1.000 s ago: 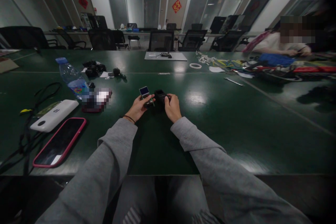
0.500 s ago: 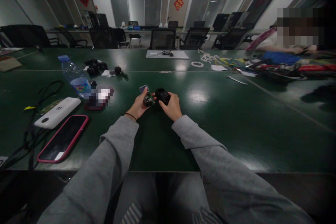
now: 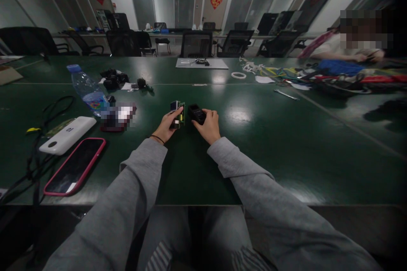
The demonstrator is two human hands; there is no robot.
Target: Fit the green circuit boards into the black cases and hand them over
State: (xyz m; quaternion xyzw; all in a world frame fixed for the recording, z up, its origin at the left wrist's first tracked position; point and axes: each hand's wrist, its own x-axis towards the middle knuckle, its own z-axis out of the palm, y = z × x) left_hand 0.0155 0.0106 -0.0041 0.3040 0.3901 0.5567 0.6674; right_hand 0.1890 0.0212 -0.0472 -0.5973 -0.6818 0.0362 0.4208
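Observation:
My left hand (image 3: 165,128) is closed round a green circuit board (image 3: 182,114) with a small screen, its thumb across the board's face. The board stands on edge above the green table (image 3: 197,169). Just to its right, my right hand (image 3: 210,126) grips a black case (image 3: 197,114), fingers on its far side and thumb at its near edge. A narrow gap separates the board from the case.
On the left lie a red-edged phone (image 3: 75,167), a white power bank (image 3: 68,135), a tilted plastic bottle (image 3: 87,91) and black cables. Tangled wires (image 3: 286,75) and a metal tool (image 3: 286,95) lie at right. A person (image 3: 343,48) sits at the far right.
My left hand has turned the circuit board upright, so its edge and green face now show differently. My right hand holds the black case in nearly the same place.

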